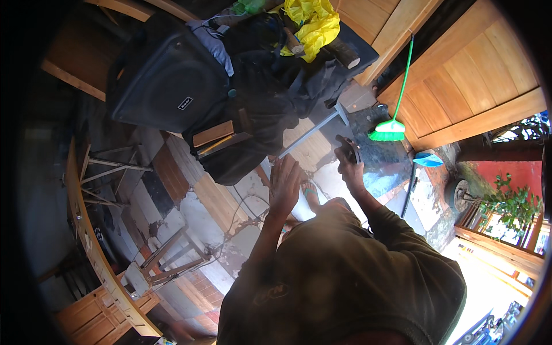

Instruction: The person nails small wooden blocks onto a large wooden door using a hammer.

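Note:
My left hand (284, 183) is stretched out in front of me, back upward, its fingers extended and lying close together. Just beyond its fingertips is the near end of a grey T-shaped bar (310, 134); I cannot tell whether they touch. To the right, my right hand (352, 170) is closed around a dark handheld tool (348, 149) with a lighter metallic edge. Its exact kind is unclear. A dark-covered table (259, 109) stands ahead, bearing a wooden block (213, 133) and a yellow pencil-like stick (216, 145).
A big black loudspeaker (175, 80) and a yellow plastic bag (313, 26) are on the table. A green broom (388, 131) leans by wooden panels (466, 80), near a blue dustpan (428, 160). A cable (234, 215) crosses the patchwork floor. Wooden trestles (172, 259) stand left.

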`<state>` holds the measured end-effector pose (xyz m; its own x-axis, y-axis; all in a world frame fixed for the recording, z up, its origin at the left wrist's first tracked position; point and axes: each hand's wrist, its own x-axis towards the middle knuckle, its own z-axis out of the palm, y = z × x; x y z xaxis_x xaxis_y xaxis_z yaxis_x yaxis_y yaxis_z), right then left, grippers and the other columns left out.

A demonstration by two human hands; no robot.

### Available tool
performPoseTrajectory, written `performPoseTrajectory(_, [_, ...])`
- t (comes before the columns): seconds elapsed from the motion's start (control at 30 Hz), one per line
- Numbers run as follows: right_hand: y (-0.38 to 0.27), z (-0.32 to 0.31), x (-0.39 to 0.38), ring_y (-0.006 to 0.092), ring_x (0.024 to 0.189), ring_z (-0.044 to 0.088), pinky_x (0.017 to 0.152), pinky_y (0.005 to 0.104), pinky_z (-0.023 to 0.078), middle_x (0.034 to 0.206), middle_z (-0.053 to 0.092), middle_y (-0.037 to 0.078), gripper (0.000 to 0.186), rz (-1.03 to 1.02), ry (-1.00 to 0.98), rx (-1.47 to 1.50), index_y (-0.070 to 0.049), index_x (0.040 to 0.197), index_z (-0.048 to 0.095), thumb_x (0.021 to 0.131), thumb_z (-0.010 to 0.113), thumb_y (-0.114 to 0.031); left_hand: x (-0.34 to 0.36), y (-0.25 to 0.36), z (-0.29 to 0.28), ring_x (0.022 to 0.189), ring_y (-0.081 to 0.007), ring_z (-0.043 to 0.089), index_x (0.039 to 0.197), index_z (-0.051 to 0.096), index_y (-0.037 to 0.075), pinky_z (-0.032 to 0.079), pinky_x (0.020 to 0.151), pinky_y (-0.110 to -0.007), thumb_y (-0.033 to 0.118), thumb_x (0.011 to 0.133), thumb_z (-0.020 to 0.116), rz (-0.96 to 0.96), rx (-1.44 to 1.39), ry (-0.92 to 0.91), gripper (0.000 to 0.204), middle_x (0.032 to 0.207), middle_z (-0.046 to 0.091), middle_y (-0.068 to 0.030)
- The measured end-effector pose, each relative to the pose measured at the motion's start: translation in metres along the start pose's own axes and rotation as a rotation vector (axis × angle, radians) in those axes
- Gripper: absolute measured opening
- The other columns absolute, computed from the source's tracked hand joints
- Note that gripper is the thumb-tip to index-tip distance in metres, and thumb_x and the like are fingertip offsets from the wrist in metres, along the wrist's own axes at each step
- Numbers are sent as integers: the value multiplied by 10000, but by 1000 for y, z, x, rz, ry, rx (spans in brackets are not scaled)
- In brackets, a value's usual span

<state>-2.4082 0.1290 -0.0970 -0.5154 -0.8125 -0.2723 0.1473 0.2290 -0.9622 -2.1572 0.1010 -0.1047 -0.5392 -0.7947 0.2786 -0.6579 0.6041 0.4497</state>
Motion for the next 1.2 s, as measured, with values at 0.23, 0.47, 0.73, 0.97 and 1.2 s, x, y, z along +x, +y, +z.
performPoseTrajectory(0.23, [5,6,-9,121,688,652,563,270,504,991,726,71,357,105,-193,226,-48,1312,657,998,760,-183,-201,-31,40,1339,-434,607,1522,542,21,500,1109,-488,235,1004,664,-709,-338,-471,573,1409,653,-268])
performPoseTrajectory(0.47, [-19,152,-6,224,1134,681,920,388,585,1197,685,76,231,204,-245,821,-99,1142,611,984,780,-109,-398,-69,62,1144,-334,726,1506,573,31,562,980,-435,389,1026,675,-1318,-440,-193,607,1281,737,-191])
performPoseTrajectory(0.73, [-5,160,34,263,1030,707,903,435,596,1057,659,66,261,136,7,917,-112,1113,567,984,794,-126,-69,-19,-55,1350,-268,604,1618,415,33,459,1152,-408,401,1126,559,-858,-1340,177,631,1544,562,-179])
performPoseTrajectory(0.97, [-20,155,50,237,910,722,782,378,605,992,678,54,275,254,-82,779,-136,1127,544,976,743,-21,34,-24,-44,1571,-329,379,1658,328,21,332,1277,-462,419,1136,540,-810,-1665,258,690,1722,343,-180])
performPoseTrajectory(1.2, [-8,130,101,224,851,712,725,364,600,953,673,54,364,4,131,755,-130,1143,555,898,704,94,66,-14,-19,1596,-334,327,1672,292,26,302,1295,-487,446,1129,546,-863,-1514,200,732,1753,288,-148])
